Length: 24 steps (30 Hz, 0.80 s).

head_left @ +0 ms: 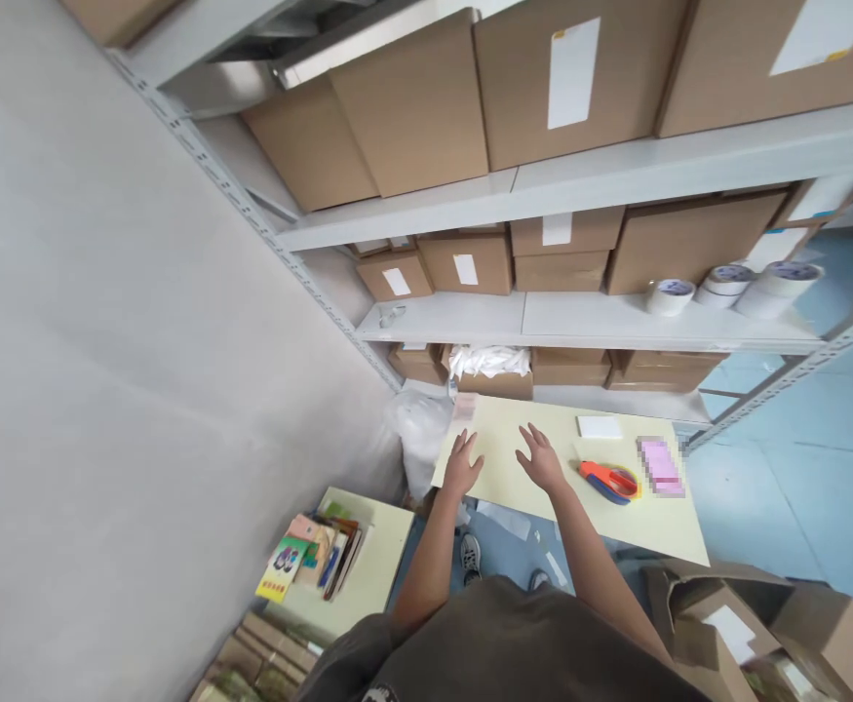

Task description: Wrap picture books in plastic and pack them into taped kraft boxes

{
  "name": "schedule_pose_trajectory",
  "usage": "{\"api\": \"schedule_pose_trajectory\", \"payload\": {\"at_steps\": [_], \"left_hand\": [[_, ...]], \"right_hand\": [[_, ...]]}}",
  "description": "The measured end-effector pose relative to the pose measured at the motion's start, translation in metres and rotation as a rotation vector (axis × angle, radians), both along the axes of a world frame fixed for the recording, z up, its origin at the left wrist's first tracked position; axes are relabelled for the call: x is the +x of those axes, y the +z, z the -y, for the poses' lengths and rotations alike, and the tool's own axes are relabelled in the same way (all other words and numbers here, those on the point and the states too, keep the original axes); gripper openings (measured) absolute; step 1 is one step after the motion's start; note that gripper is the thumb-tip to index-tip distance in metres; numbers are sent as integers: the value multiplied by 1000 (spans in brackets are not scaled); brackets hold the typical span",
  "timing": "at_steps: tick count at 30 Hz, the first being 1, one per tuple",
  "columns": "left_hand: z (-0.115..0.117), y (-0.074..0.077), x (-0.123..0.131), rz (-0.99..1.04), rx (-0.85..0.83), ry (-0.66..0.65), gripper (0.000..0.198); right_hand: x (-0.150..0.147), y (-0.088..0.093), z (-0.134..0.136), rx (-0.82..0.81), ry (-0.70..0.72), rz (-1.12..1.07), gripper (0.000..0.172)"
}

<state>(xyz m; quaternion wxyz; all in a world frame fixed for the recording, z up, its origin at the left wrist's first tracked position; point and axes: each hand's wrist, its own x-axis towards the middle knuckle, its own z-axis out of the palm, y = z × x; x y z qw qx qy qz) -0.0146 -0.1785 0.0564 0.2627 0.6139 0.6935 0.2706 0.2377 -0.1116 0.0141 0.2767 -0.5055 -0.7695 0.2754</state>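
Note:
Both of my hands are over a pale yellow table, fingers spread and nothing in them. My left hand is near the table's left end, below a pale pink patch at the far left corner. My right hand is near the middle. To its right lies an orange and blue tape dispenser. Behind the dispenser is a small white pad or box. Farther right sits a pink item, blurred by pixels. Whether my palms touch the table I cannot tell.
Metal shelves with cardboard boxes and white tape rolls rise behind the table. At left, a side table bears several books. A clear plastic bag stands beside the wall. An open carton is at lower right.

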Motion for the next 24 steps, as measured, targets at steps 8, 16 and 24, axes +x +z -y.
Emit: {"api": "schedule_pose_trajectory", "payload": {"at_steps": [8,16,24], "left_hand": [[71,-4,-32,-13,47,208,62],[159,-11,-73,15,132,403,56],[330,-37,-133,57,151,725,59]], "right_hand": [[-42,3,26,-16,188,98,63],[-113,8,70,57,428,169,60],[-231,-7,193,86,836,186,55]]}}
